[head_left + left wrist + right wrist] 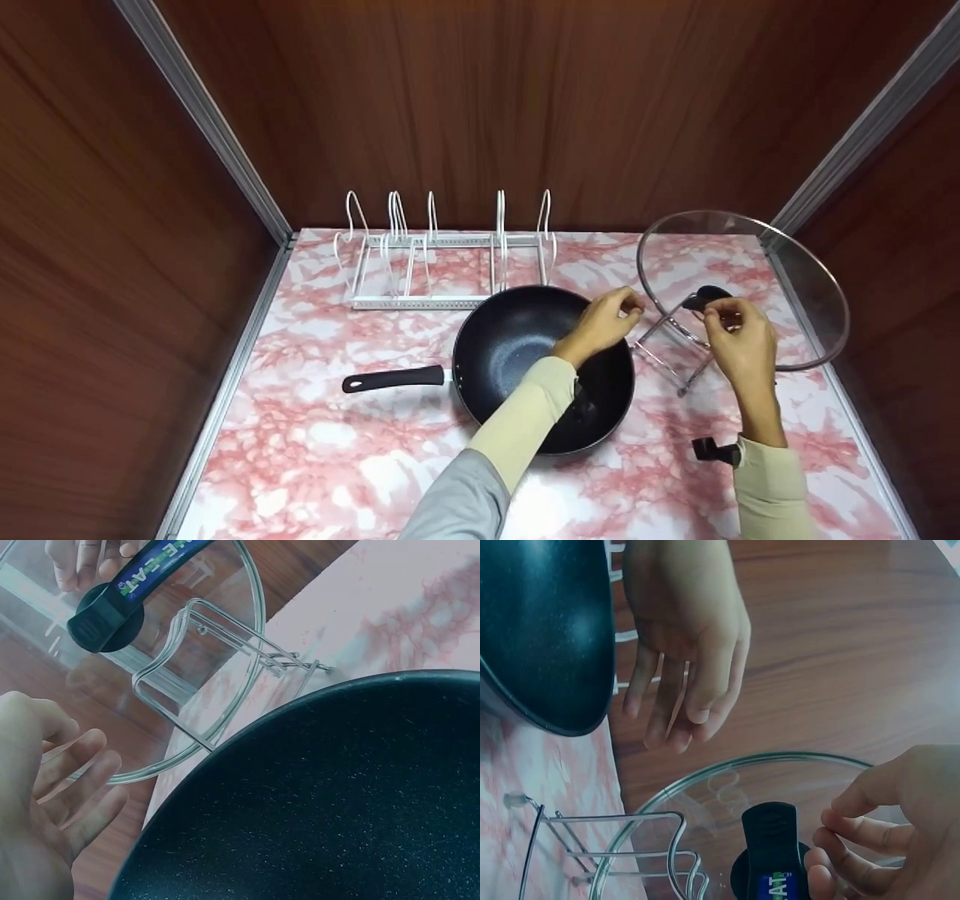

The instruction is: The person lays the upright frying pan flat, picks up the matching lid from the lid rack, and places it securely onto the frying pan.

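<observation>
A round glass lid [795, 300] with a steel rim leans upright in a small chrome wire stand [660, 365] on the right. Its black handle [772, 840] carries a blue label. My right hand [742, 341] is beside that handle, fingers bent loosely with nothing between them; in the right wrist view the fingertips overlap the handle's edge. My left hand [606, 322] hangs over the right side of a black wok [502, 360], its fingers relaxed and holding nothing, pointing toward the lid. The wok sits on the table, its long black handle [394, 379] pointing left.
A white wire rack [420, 302] with several upright loops stands behind the wok, near the back wall. Brown wood-look panels [450, 112] and metal edge strips [217, 135] enclose the pink marbled table [322, 450] at the back and sides.
</observation>
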`<state>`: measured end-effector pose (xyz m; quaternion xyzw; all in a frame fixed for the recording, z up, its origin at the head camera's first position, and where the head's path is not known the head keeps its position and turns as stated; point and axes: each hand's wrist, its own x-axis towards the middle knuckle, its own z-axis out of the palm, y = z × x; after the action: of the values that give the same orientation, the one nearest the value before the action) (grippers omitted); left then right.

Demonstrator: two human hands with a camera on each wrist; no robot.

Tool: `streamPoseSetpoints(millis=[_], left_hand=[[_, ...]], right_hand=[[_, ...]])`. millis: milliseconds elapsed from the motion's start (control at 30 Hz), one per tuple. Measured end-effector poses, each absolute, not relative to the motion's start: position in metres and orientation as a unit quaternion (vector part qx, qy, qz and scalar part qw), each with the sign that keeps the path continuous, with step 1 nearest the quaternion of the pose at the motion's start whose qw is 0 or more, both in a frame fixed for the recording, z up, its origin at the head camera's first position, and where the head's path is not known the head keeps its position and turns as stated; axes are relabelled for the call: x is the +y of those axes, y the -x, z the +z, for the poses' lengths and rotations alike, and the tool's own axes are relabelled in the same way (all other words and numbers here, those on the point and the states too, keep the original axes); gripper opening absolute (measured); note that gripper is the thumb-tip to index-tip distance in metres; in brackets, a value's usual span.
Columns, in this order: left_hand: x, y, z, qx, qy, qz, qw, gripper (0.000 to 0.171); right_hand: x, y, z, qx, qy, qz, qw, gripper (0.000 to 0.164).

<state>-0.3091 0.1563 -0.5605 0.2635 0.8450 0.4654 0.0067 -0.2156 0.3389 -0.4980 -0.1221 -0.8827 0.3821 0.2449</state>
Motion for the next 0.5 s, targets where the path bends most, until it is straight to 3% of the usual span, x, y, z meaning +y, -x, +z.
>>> streamPoseSetpoints(millis=[500], left_hand=[[0.168, 0.311, -0.559, 0.856, -0.268, 0.442, 0.026, 0.016]], right_hand=[[0.345, 0.215, -0.503, -0.890, 0.130, 0.354, 0.256, 0.019]])
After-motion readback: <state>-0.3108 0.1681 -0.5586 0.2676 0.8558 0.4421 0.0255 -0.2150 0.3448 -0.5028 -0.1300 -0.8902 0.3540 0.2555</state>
